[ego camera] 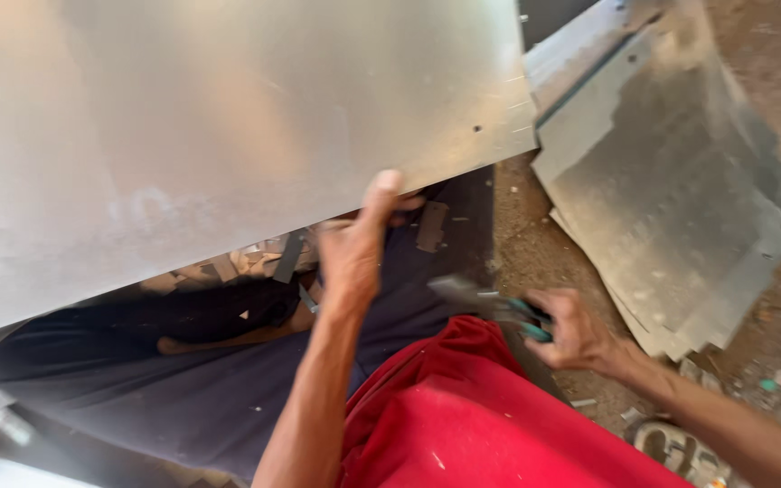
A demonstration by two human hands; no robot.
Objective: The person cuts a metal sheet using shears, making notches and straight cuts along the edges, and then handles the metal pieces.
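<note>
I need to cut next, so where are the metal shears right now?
In the head view, the metal shears are in the right hand, lower right of centre, just above the red cloth.

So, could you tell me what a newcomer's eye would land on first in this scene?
Most striking is the large metal sheet filling the upper left, gripped at its lower edge by the left hand. At lower right, the right hand holds teal-handled tin snips above the red-clothed leg. More cut metal sheets lie stacked on the dirt floor at right.

Silver metal sheet (228, 117), teal-handled snips (499, 312)
</note>
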